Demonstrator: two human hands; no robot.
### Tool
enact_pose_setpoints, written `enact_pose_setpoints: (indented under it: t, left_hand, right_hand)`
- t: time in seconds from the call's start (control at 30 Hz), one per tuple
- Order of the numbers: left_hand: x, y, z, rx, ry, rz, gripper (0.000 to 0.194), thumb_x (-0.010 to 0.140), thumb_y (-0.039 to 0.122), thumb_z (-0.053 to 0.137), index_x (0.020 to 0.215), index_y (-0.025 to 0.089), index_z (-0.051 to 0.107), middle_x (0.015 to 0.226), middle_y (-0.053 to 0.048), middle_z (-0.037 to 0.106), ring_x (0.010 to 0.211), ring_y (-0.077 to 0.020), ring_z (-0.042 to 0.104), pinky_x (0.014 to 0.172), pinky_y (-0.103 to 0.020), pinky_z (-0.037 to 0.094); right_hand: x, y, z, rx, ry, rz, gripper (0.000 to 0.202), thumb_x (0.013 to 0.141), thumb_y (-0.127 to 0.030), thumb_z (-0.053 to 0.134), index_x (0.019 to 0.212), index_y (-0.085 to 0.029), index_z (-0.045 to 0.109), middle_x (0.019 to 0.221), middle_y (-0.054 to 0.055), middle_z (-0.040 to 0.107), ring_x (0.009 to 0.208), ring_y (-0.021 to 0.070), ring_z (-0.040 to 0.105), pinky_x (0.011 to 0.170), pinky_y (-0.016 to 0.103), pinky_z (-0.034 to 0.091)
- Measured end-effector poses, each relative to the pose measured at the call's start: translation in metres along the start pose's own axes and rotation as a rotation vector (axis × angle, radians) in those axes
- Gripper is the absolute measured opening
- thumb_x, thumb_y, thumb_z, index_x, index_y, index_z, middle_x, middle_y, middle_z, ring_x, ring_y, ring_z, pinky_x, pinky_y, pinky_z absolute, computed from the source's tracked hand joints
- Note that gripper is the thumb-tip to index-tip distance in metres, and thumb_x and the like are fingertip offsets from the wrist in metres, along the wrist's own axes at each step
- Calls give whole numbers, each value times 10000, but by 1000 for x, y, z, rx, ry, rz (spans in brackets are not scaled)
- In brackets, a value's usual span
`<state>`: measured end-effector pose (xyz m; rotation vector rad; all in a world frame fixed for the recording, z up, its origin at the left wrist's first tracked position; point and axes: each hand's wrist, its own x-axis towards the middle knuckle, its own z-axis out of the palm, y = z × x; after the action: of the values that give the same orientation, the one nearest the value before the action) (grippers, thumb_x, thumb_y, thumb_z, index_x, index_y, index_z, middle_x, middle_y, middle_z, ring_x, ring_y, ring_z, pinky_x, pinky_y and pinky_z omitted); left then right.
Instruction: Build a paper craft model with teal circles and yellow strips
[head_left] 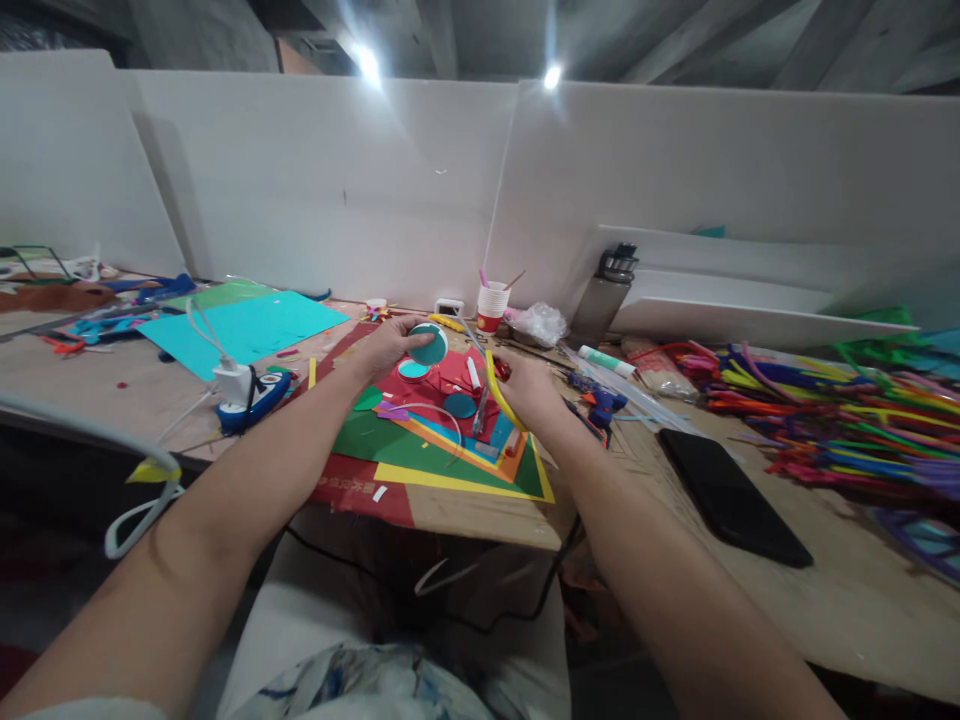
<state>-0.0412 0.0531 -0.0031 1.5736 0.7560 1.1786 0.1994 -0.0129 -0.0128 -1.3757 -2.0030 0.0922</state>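
Note:
Between its thumb and fingers, my left hand (392, 348) pinches a round teal disc (428, 345) with a white edge. To the right, my right hand (525, 385) is closed on a yellow-handled tool (502, 392), seemingly scissors, its grey tip pointing up and left towards the disc. Below the disc, a light-blue round piece (413, 370) and a darker blue circle (460, 405) lie on red paper (390, 385). Green paper (397, 445), with blue, orange and yellow sheets, is stacked underneath.
A power strip (253, 400) with a white plug and turquoise paper (262, 330) are at left. Stacked paper cups (492, 306) and a bottle (601, 300) stand behind. At right are a glue gun (602, 400), a black phone (731, 495) and colourful pipe cleaners (817, 410).

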Motion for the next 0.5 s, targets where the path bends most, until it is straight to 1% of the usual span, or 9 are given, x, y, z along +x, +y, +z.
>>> enact_pose_setpoints:
  t: [0.07,0.13,0.23,0.27,0.37,0.43,0.5]
  left_hand:
    - [1,-2,0,5,-6,12,386,674,410,778,930,128,713,843,-42,686,701,-117,579,700,-260,441]
    - [1,-1,1,5,-3,33,384,687,425,770,926,130,718,858,-48,693,709,-122,582,697,-257,441]
    - [0,4,3,-29,41,68,400,650,404,795,931,129,723,885,-52,702,740,-133,594,705,-253,449]
    - [0,6,4,-47,62,68,410,631,398,804,926,126,723,870,-51,703,735,-135,596,698,-252,451]
    - [0,10,3,-74,122,52,392,606,399,810,861,118,712,753,-36,681,648,-123,579,625,-240,443]
    - [1,11,0,-49,150,64,367,618,408,801,819,117,700,698,-27,657,597,-110,557,580,-232,428]
    - [1,9,-4,-1,161,82,358,637,411,789,817,116,697,683,-24,645,579,-104,548,559,-229,422]
  right_hand:
    - [1,-2,-2,55,30,-29,414,821,-282,561,1218,-197,648,1085,76,731,919,228,678,787,305,482]
    - [2,-4,-3,65,56,-83,429,818,-268,560,1232,-178,627,1135,86,712,972,233,664,838,320,484]
    - [1,-6,-5,28,53,-181,413,822,-282,563,1221,-195,627,1182,80,691,1038,236,638,880,329,477]
    - [-1,-7,-5,-2,42,-192,403,822,-286,566,1212,-208,634,1182,74,691,1046,238,635,874,326,477]
    - [-3,-10,-8,-132,2,-131,386,826,-296,563,1201,-256,648,1152,59,705,1012,249,647,803,317,480]
    - [-4,-11,-10,-214,-16,-85,400,831,-321,563,1222,-288,639,1146,51,709,987,254,654,761,311,473]
    - [-4,-11,-11,-258,-32,-60,429,834,-358,569,1257,-313,619,1157,45,706,986,251,654,744,302,462]
